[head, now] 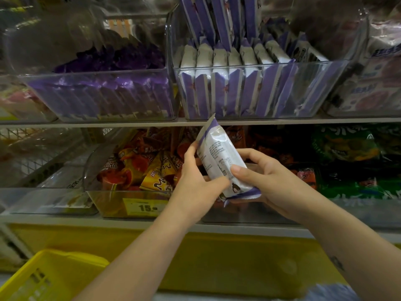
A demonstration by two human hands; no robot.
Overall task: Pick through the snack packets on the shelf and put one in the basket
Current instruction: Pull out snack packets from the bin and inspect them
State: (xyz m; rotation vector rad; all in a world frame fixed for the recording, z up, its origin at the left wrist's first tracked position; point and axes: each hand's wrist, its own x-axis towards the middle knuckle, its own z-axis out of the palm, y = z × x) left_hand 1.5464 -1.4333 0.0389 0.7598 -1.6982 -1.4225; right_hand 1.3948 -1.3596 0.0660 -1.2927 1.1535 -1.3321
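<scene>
Packet: a white-and-purple foil snack packet (219, 157), oblong with crimped ends, is held in the air just below the front of the clear plastic bin of matching purple-and-white packets (325, 83). Its upper crimp almost reaches the shelf edge under that bin.
Risk: the glossy foil looks slippery, and the yellow slotted plastic basket (43, 276) sits far below and to the left of the bin. If one hand lets go before the other has a firm grip, the packet could slide out and drop short of the basket. Squeezing harder to prevent that may crush what is inside.
Long axis: steeply tilted, running from upper left to lower right. The upper sealed end points up toward the bin and the lower end toward the person. The side with small print faces the camera.
Left hand: the left hand (195, 177) holds the packet's left edge, with its fingers curled round it.
Right hand: the right hand (260, 177) cups the lower half from the right, with its thumb laid across the printed face.
Progress: the packet seems to be under inspection; it is not yet in the basket.
Around: directly below the bin lies a lower tray of orange and yellow packets (138, 168). Left of the bin is a tub of dark purple packets (97, 92).
</scene>
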